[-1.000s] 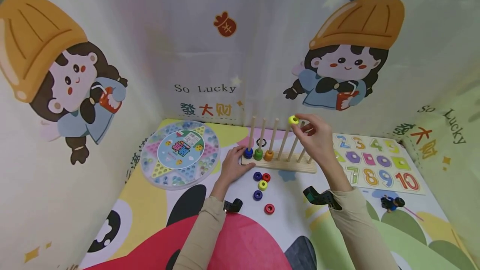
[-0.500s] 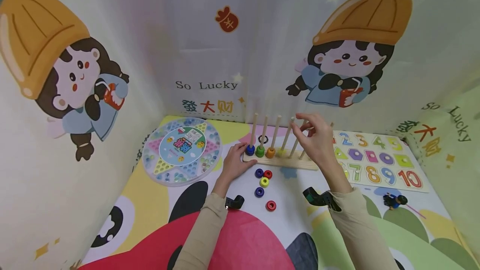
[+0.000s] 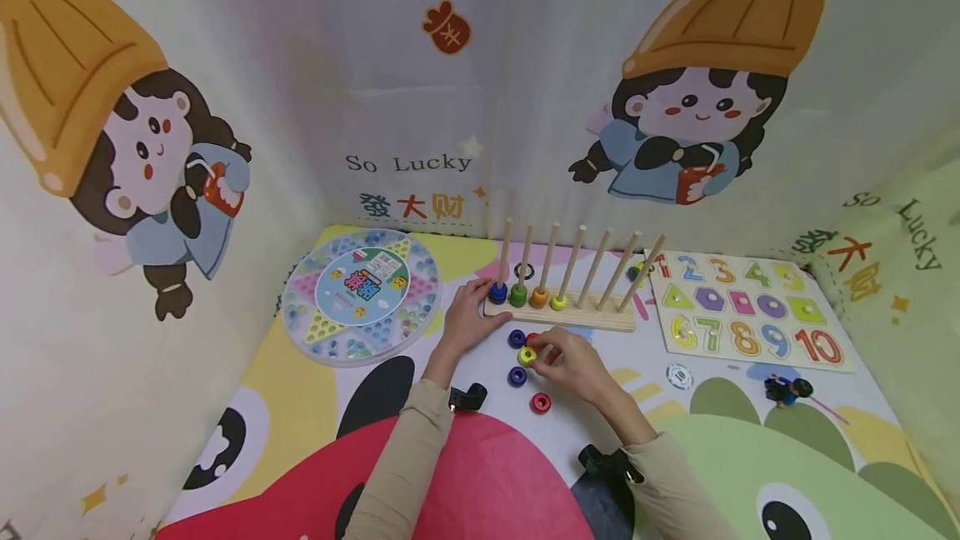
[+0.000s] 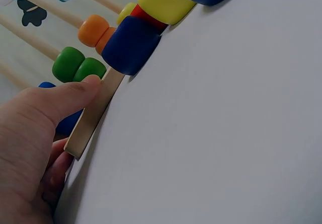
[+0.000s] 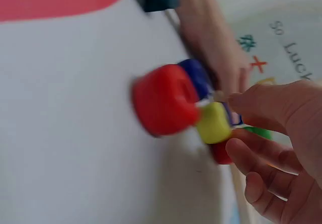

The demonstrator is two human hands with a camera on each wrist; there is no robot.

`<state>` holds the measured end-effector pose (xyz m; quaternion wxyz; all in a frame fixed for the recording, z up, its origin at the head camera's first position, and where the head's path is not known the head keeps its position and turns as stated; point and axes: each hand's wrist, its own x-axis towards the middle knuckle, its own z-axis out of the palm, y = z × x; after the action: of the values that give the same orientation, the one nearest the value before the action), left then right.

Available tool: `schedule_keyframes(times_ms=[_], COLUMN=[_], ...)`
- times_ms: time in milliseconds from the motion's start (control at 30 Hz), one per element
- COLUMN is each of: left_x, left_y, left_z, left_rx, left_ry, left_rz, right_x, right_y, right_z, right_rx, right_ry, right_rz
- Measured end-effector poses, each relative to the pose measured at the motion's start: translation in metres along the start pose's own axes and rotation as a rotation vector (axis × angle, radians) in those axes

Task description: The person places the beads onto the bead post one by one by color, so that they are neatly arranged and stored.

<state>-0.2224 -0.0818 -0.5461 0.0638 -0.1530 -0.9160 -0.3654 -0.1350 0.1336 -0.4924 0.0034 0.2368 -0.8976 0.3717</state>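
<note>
- The play mat (image 3: 300, 407) covers the floor, printed with big cartoon shapes, and everything here sits on it between the cartoon wall hangings.
- The round marble game board (image 3: 362, 300) lies flat to the left, well apart from the hands.
- The number puzzle board (image 3: 742, 311) lies flat to the right, just beside the end of the rack.
- The wooden peg rack (image 3: 592, 319) sits in the middle with its long axis running left to right across the mat. Its seven dowels stand up and lean away toward the wall, fanning a little to the right.
- Four rings sit at the feet of the four leftmost dowels: blue, green, orange, yellow (image 3: 558, 302), in that order from the left.
- The left hand (image 3: 467, 319) holds the left end of the rack's base, thumb (image 4: 70, 95) pressed on its near edge and fingers wrapped under the end.
- The right hand (image 3: 573, 365) is down on the mat in front of the rack. Its fingertips are closed in a pinch on the loose yellow ring (image 3: 527, 355), which lies flat with its hole facing up.
- That ring sits in a cluster of loose rings: a blue ring (image 3: 516, 338) and a red one touching it behind, another blue ring (image 3: 517, 376) just in front, and a red ring (image 3: 540, 402) nearest me.
</note>
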Motion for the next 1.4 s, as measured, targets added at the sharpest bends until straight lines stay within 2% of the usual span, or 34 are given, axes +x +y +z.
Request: schedule_keyframes(times_ms=[267,700,800,933,1133,1267,1400], left_x=[-0.001,-0.002,-0.003,-0.003,-0.001,-0.001,-0.004], left_y=[-0.001,0.0,0.001,0.002,0.005,0.004,0.002], left_z=[0.001,0.001,0.001,-0.002,-0.006,-0.005,-0.002], left_rx=[-0.014,-0.017,-0.014,0.001,-0.007,-0.014,-0.015], left_ry=[0.009,0.014,0.021,0.026,0.03,0.029,0.023], left_rz=[0.0,0.012,0.024,0.024,0.018,0.019,0.017], right_x=[-0.001,-0.003,-0.002,0.006,0.025,0.04,0.052], right_y=[0.003,0.001,-0.005,-0.017,-0.039,-0.051,-0.056], right_z=[0.013,0.017,0.004,-0.029,-0.089,-0.115,-0.123], right_rx=[-0.078,-0.052,-0.019,0.025,-0.015,-0.015,-0.055], right_ry=[-0.016,0.073,0.12,0.218,0.471,0.631,0.642], right_rz=[0.057,0.13,0.118,0.04,-0.044,-0.068,-0.06])
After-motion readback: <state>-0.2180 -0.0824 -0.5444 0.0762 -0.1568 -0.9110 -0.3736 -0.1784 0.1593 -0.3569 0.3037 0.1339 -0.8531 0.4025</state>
